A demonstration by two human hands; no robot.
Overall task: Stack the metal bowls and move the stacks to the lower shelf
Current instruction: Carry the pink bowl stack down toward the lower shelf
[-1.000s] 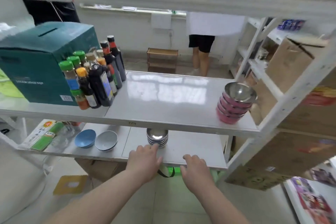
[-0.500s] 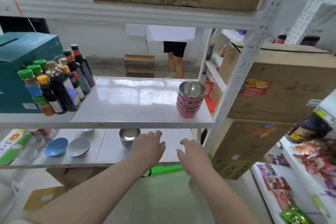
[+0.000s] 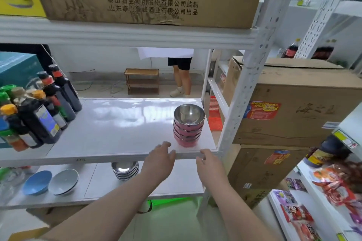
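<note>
A stack of pink-sided metal bowls (image 3: 188, 126) stands on the middle shelf (image 3: 109, 133), near its right front corner. A second stack of plain metal bowls (image 3: 125, 170) sits on the lower shelf (image 3: 176, 182), partly hidden by the middle shelf's front edge. My left hand (image 3: 159, 159) is raised at that front edge, just left of and below the pink stack, fingers apart and empty. My right hand (image 3: 208, 164) is at the same edge, below the stack's right side, also open and empty. Neither hand touches the bowls.
Sauce bottles (image 3: 39, 111) and a teal box (image 3: 17, 68) crowd the middle shelf's left. A blue bowl (image 3: 37, 182) and a grey bowl (image 3: 63, 181) lie on the lower shelf's left. A white upright post (image 3: 246, 84) and cardboard boxes (image 3: 293, 107) stand at right. A person (image 3: 181, 72) stands behind.
Both hands rose from the lower shelf's front edge to the middle shelf's front edge, toward the pink stack. The view swung right and upward.
</note>
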